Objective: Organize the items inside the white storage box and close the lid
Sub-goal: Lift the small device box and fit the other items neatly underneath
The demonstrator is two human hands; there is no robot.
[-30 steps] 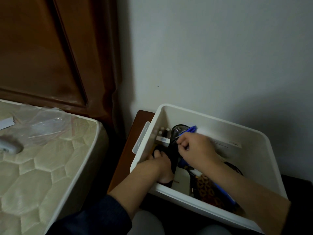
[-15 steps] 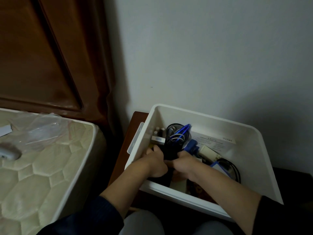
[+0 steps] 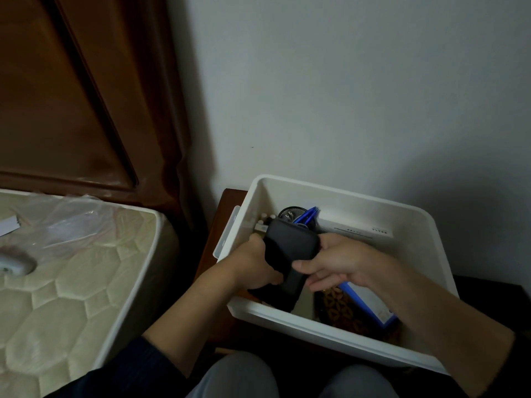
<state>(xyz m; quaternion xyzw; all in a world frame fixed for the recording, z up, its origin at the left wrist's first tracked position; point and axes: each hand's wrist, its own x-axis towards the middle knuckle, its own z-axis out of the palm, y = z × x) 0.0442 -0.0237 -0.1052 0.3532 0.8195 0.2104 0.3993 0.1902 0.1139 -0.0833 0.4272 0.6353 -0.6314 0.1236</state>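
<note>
both hands (image 3: 253, 262) now grip the black pouch (image 3: 290, 248) (lifted higher)

On my feed, a bare quilted mattress (image 3: 66, 285) fills the lower left, cream with a hexagon stitch pattern. A crumpled clear plastic bag (image 3: 71, 222) lies on it near the head end, and a small white object (image 3: 14, 264), too blurred for me to identify, rests at the left edge. Behind the mattress stands a dark wooden headboard (image 3: 71, 96) with a recessed panel. A plain pale wall (image 3: 359, 90) fills the right side.
</note>
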